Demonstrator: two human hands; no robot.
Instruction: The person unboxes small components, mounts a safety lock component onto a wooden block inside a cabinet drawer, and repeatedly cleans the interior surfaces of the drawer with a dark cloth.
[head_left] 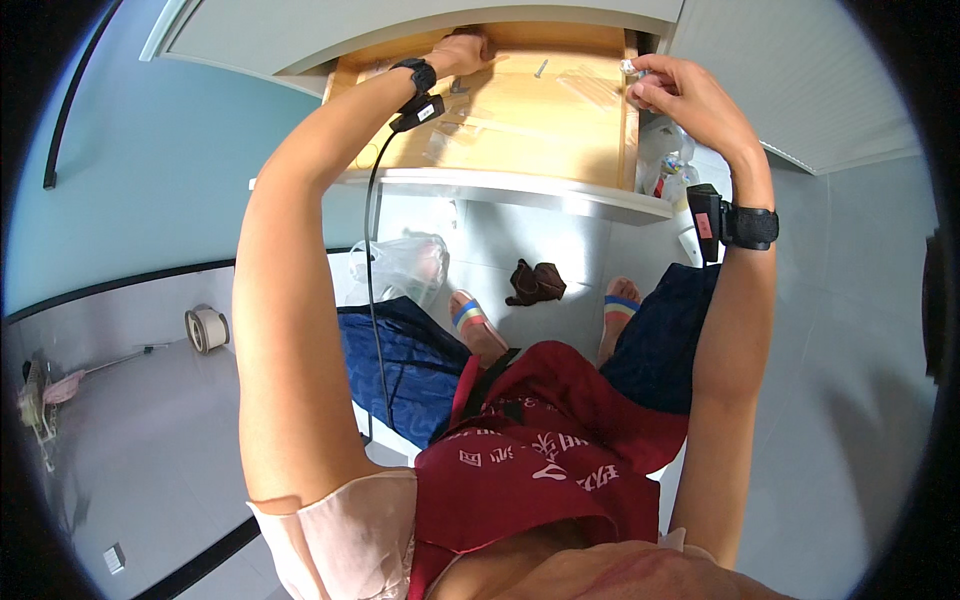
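An open wooden drawer (545, 150) with a white front stands out of the cabinet ahead of me. Inside its far left part is my left hand (462, 52), its fingers curled together. What they hold, if anything, is hidden. At the drawer's right side, my right hand (690, 92) pinches a small white crumpled piece (628, 67) between thumb and forefinger. A small grey screw-like piece (541, 69) lies on the drawer bottom between the hands. Clear plastic strips (590, 88) lie to its right, and a clear plastic bag (450, 140) is near the drawer's front left.
Bottles and plastic-wrapped items (672, 175) stand just right of the drawer. A translucent plastic bag (405, 265) sits on the floor, near a dark brown cloth (537, 283) between my feet. From my left wrist a black cable (370, 250) hangs down.
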